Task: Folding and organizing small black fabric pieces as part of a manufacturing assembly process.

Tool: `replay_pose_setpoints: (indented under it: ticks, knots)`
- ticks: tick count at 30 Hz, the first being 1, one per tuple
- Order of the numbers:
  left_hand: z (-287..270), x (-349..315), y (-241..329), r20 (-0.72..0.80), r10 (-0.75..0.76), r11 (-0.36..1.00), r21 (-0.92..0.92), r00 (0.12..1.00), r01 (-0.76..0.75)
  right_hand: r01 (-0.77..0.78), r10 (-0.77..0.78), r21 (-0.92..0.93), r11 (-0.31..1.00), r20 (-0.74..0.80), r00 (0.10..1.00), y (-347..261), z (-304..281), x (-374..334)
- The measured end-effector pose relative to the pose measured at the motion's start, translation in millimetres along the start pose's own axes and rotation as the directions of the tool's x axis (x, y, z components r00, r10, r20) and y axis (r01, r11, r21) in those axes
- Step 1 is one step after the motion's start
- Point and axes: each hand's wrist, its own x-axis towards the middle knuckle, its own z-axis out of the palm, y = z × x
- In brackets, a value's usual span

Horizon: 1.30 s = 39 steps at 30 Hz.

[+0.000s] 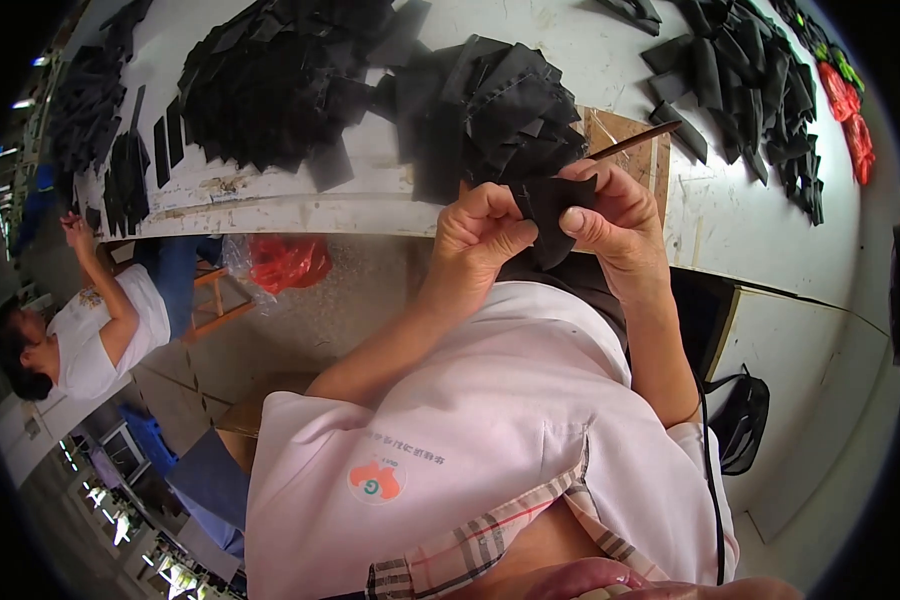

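Both of my hands are closed at the table's near edge on one small black fabric piece (553, 238). My left hand (478, 238) pinches its left side between thumb and fingers. On the other side my right hand (622, 222) grips it, the thumb pressed flat on its face. A thin dark brown stick (638, 140) slants out past my right fingers toward the upper right; whether those fingers hold it cannot be made out. Just beyond my hands rises a heap of black fabric pieces (505, 105).
A larger black heap (270, 85) covers the white table (390, 205) farther left; more pieces (740, 80) lie at right. A brown board (650, 170) is beside my right hand. Another person (110, 310) sits at left. Below the table are a red bag (288, 262) and a black bag (745, 425).
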Motion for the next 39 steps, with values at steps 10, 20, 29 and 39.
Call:
replay_pose_setpoints:
  ticks: [10,20,29,39]
  knots:
    - [-1,10,20,0.139,-0.129,0.988,-0.072,0.982,0.140,0.028,-0.003,-0.347,0.938,0.073,0.997,-14,-16,-5]
    - [14,37,77,0.241,-0.339,0.806,0.573,0.909,0.149,0.074,0.087,-0.568,0.819,0.251,0.964,-28,-12,-5]
    - [8,35,76,0.303,-0.410,0.743,0.658,0.860,0.122,0.062,0.175,-0.609,0.791,0.321,0.931,-28,-15,-1]
    - [1,29,64,0.303,-0.356,0.653,0.757,0.884,0.004,0.246,0.120,-0.780,0.575,0.378,0.918,-24,-10,3]
